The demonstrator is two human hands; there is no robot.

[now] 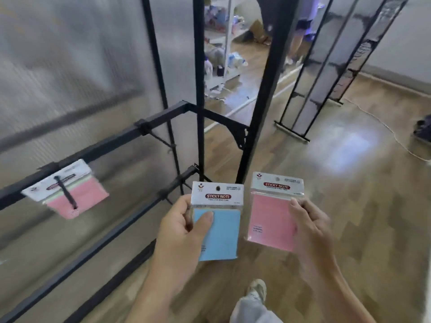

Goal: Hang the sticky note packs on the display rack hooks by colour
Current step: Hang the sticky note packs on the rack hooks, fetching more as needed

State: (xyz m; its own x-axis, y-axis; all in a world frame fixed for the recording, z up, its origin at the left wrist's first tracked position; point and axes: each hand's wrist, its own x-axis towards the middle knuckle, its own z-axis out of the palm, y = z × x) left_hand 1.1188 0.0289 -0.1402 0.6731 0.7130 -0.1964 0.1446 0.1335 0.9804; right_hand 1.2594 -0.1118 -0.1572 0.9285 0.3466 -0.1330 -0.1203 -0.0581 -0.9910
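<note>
My left hand point(184, 229) grips a blue sticky note pack point(221, 231) with the thumb across its front, white header card upward. My right hand point(310, 224) holds a pink sticky note pack point(270, 220) by its right edge, just right of the blue one. Both packs hover over the floor, in front of the black display rack point(98, 145). Another pink pack point(70, 192) hangs on a hook of the upper rail at the left. An empty hook point(161, 139) juts from the same rail further right.
A lower rack rail point(112, 231) runs below the upper one, backed by ribbed translucent panels point(70, 66). Black upright posts point(268, 89) stand ahead. A second panel frame point(326, 66) leans at right. A person stands far back. My shoe point(256, 291) is on the wooden floor.
</note>
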